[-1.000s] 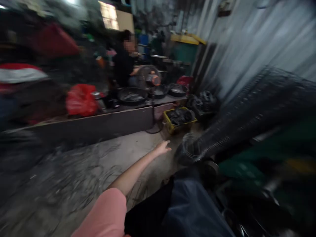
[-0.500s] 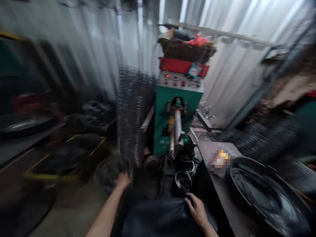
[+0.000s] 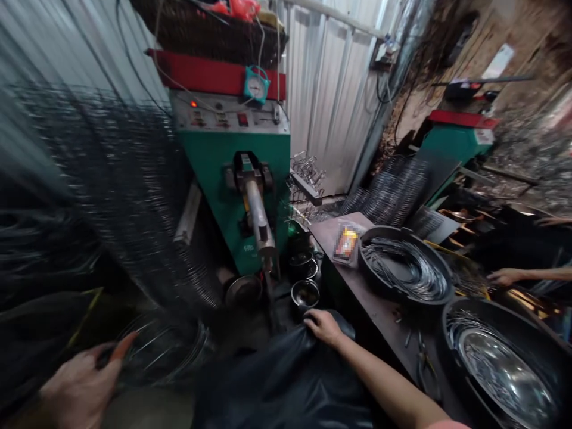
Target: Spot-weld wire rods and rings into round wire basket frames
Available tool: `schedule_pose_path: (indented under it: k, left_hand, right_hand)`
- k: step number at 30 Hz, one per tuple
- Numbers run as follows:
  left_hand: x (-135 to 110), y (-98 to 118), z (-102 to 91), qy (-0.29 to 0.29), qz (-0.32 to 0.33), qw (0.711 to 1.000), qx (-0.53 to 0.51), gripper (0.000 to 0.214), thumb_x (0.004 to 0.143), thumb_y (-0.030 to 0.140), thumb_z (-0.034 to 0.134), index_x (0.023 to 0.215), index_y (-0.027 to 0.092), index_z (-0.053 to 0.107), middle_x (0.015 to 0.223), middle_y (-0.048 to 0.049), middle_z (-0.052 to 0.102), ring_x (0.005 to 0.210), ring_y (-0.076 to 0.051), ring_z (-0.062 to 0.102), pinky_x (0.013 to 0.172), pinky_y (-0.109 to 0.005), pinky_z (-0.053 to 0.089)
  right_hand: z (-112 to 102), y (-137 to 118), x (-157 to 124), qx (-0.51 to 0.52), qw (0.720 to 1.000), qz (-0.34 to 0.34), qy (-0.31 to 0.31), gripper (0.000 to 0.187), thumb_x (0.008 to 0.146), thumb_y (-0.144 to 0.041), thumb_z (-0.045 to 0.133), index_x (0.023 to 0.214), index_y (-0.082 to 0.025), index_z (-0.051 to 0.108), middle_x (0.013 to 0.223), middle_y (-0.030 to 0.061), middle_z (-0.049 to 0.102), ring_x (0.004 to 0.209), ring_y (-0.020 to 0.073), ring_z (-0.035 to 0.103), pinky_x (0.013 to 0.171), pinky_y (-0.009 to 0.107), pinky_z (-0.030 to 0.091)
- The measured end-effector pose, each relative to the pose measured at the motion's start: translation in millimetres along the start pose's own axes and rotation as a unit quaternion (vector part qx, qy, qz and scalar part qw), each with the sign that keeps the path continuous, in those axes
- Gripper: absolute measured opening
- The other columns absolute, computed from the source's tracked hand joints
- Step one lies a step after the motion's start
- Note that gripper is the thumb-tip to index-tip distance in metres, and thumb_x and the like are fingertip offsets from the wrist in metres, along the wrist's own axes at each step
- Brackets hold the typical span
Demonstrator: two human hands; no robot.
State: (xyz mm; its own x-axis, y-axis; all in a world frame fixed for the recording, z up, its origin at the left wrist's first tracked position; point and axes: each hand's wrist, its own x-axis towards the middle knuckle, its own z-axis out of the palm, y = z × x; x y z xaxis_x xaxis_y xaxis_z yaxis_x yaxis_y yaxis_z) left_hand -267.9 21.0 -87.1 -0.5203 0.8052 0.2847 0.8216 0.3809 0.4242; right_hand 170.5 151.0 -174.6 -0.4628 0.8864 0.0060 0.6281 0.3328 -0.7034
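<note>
Gripping a black plastic sack (image 3: 286, 381) beside a green wire machine (image 3: 227, 161)

From the head view, the right hand (image 3: 324, 328) closes narrowly on the sack's bunched top. The left hand (image 3: 80, 381), blurred, stands half open near a wire coil (image 3: 163, 351), holding nothing visible. Bent wire (image 3: 404, 268) lies in a black rubber basin (image 3: 402, 230) on the workbench (image 3: 379, 316).

Light dim and diffuse overall; brightest on the pale corrugated metal wall (image 3: 326, 101), source not determinable. Sharp glare on the wire rings (image 3: 500, 369) at lower right. Deep shadow beneath the table (image 3: 379, 316). Strong motion blur at left: wire coil (image 3: 111, 179) streaked, left hand (image 3: 80, 387) smeared. Centre reasonably sharp. Wide-angle distortion bows straight lines toward the frame edges. Lower-left corner nearly black.
</note>
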Motion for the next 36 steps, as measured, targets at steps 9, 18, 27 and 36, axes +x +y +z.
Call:
schedule_pose_path:
  k: [9,18,27,36]
  left_hand:
    - [-29,111,-53.4,-0.071,0.018,0.933,-0.354,0.025,0.060,0.048,0.065,0.064,0.024,0.062,0.064,-0.0011,0.060,0.065,-0.020,0.053,0.062,-0.031,0.043]
    - [-30,159,-36.9,-0.005,-0.057,0.885,-0.462,0.043,0.064,0.041,0.068,0.099,0.018,0.060,0.087,-0.0035,0.060,0.080,-0.019,0.055,0.074,-0.032,0.043]
    - [-119,211,17.8,-0.061,-0.209,0.798,-0.562,0.053,0.066,0.041,0.067,0.114,0.025,0.048,0.106,-0.0037,0.056,0.103,-0.020,0.053,0.087,-0.035,0.043]
    - [-113,238,46.1,-0.145,-0.173,0.836,-0.501,0.051,0.060,0.042,0.070,0.105,0.021,0.056,0.104,-0.0062,0.056,0.093,-0.022,0.054,0.056,-0.024,0.046]
  right_hand:
    - [-63,-89,19,0.268,0.958,-0.077,-0.070,0.049,0.076,-0.042,0.057,0.120,-0.022,0.051,0.117,0.0068,0.056,0.111,0.0224,0.049,0.097,0.038,0.036]
    - [-63,-125,-22,0.393,0.905,0.000,-0.161,0.034,0.079,-0.048,0.054,0.089,-0.017,0.062,0.054,-0.0039,0.051,0.044,0.0077,0.045,0.046,0.020,0.036]
    - [-21,-129,-40,0.438,0.899,0.009,0.011,0.032,0.078,-0.048,0.053,0.087,-0.019,0.063,0.063,-0.0017,0.055,0.055,0.0108,0.049,0.055,0.023,0.042]
    - [-117,-36,-50,0.131,0.982,0.004,0.135,0.024,0.081,-0.036,0.055,0.097,-0.022,0.065,0.098,0.0055,0.064,0.094,0.0209,0.058,0.086,0.036,0.044]
